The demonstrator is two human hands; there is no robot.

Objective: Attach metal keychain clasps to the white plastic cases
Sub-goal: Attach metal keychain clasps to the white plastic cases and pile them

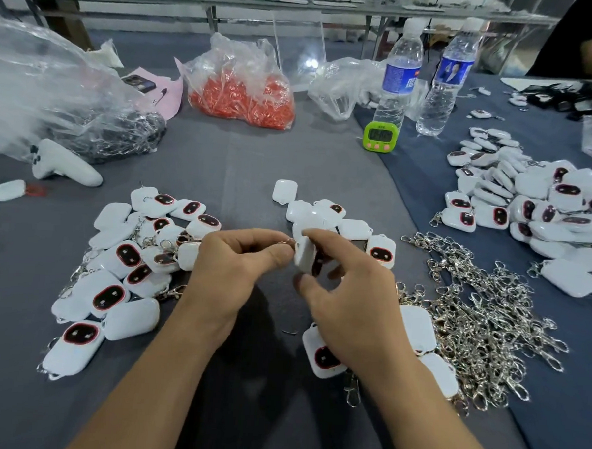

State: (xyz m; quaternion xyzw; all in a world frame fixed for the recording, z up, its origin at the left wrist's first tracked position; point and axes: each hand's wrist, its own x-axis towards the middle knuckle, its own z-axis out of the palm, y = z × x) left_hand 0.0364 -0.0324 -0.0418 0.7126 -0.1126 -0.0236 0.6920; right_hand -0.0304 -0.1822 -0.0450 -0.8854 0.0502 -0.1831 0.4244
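My right hand holds a white plastic case on edge between thumb and fingers, at the middle of the table. My left hand pinches a small metal clasp ring against the case's top corner. A heap of silver keychain clasps lies to the right of my right hand. White cases with clasps on them are piled to the left. Several loose white cases lie just beyond my hands.
A large pile of white cases fills the right side. A green timer and two water bottles stand at the back. A bag of orange parts, a clear bag and a white controller lie far left.
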